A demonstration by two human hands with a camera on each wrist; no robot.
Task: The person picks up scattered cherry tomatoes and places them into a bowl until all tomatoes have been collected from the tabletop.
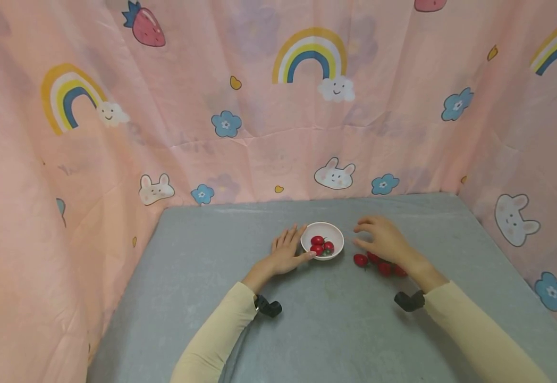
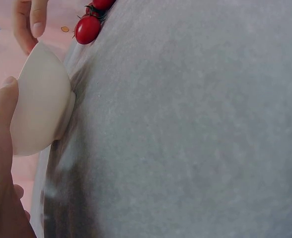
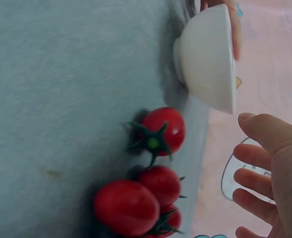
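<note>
The small round white ceramic bowl (image 1: 322,240) stands upright near the middle of the grey felt-covered table (image 1: 336,330), its mouth facing straight up; being round, it has no long axis to speak of. Three red cherry tomatoes (image 1: 322,245) lie inside it. The left hand (image 1: 285,251) steadies it — thumb against the near rim, fingers lightly curved against the far-left side, touching rather than clamped.

Just to the right of the bowl, a loose cluster of red cherry tomatoes with green stems (image 3: 148,186) lies on the table. At least three show in the head view; the right wrist view suggests a fourth beneath. The nearest one (image 3: 162,130) points its green calyx away from the bowl. The right hand (image 1: 385,240) hovers over this cluster, fingers relaxed and slightly spread, holding nothing.

The work looks partway through moving tomatoes into the bowl. The next move seems to call for a gentle fingertip pinch on a single tomato — soft skin, easily rolled.
</note>
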